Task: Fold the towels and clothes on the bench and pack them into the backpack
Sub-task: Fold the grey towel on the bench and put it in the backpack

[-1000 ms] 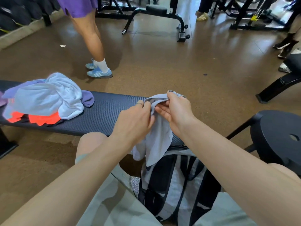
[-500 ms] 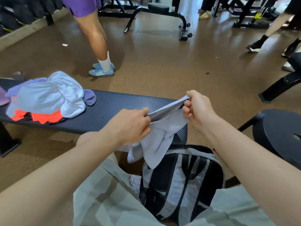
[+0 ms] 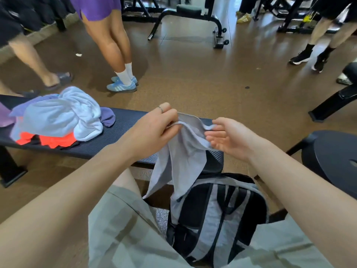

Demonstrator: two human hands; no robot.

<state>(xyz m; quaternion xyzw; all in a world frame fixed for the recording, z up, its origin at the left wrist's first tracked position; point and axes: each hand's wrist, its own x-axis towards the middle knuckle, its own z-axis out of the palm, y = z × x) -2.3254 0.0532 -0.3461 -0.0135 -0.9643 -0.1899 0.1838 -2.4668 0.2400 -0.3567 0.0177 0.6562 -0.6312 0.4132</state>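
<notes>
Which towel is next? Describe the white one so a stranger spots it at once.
Find the dark bench running across the floor. At its left end sits a heap of clothes; the white towel lies crumpled on top. It is the palest, bulkiest piece, above orange and purple items.

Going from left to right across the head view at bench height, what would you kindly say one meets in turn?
Pile of towels and clothes → bare stretch of bench → left hand → grey cloth it pinches → right hand → black stool.
</notes>
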